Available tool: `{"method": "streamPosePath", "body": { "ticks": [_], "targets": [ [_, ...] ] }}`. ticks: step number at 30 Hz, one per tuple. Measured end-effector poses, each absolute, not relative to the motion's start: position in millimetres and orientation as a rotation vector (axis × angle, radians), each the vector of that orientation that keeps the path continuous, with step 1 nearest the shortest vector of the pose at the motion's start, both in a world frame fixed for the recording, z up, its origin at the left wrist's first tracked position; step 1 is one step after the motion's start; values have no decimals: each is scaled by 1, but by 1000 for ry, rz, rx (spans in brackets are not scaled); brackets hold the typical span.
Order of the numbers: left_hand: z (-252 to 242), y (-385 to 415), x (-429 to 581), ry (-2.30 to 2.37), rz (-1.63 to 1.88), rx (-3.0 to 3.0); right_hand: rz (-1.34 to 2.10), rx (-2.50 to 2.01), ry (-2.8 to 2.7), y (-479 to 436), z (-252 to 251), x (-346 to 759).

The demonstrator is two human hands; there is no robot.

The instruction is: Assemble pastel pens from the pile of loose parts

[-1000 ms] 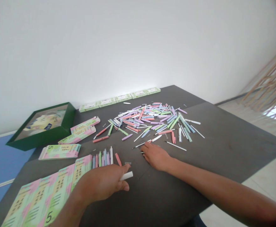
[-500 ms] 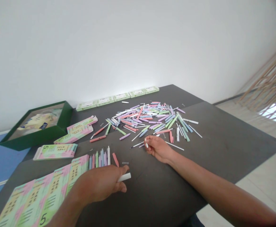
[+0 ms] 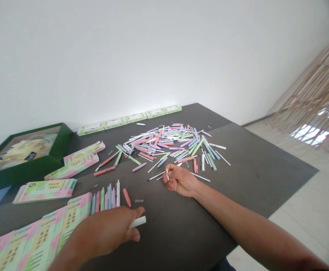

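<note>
My left hand (image 3: 108, 230) is closed around a white pen barrel (image 3: 137, 222), whose end sticks out past the thumb. Close beyond it, a row of pens (image 3: 106, 197) in blue, red, green, purple and white lies on the table, partly covered by the hand. A loose red pen part (image 3: 127, 197) and a small clear tube (image 3: 139, 201) rest to the right of that row. Between the fingertips of my right hand (image 3: 179, 178) is a small white pen part (image 3: 167, 173). This hand is at the near edge of a spread pile of pen barrels and refills (image 3: 170, 141).
Printed pen boxes (image 3: 44, 233) overlap at the near left, with more pink-green boxes (image 3: 51, 190) behind them. A green open box (image 3: 58, 145) holding plastic packaging stands at the left. Several flat boxes (image 3: 115, 122) line the wall. The dark table's edge (image 3: 274, 216) runs along the right.
The whole scene has shifted left in the view as my head turned. Both hands keep their hold on the white pieces, and the right one has turned slightly.
</note>
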State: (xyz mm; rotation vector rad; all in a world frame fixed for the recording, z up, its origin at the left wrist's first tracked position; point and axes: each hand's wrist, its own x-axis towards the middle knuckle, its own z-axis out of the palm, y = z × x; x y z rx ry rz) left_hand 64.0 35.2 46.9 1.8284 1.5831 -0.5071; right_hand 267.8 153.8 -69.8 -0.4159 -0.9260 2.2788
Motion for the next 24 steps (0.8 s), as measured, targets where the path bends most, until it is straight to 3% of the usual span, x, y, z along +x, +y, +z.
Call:
{"method": "streamPosePath", "body": {
  "ticks": [24],
  "targets": [
    [35,33,59,1579,-481,1821,2193,-402,-951,149,-68,267]
  ]
}}
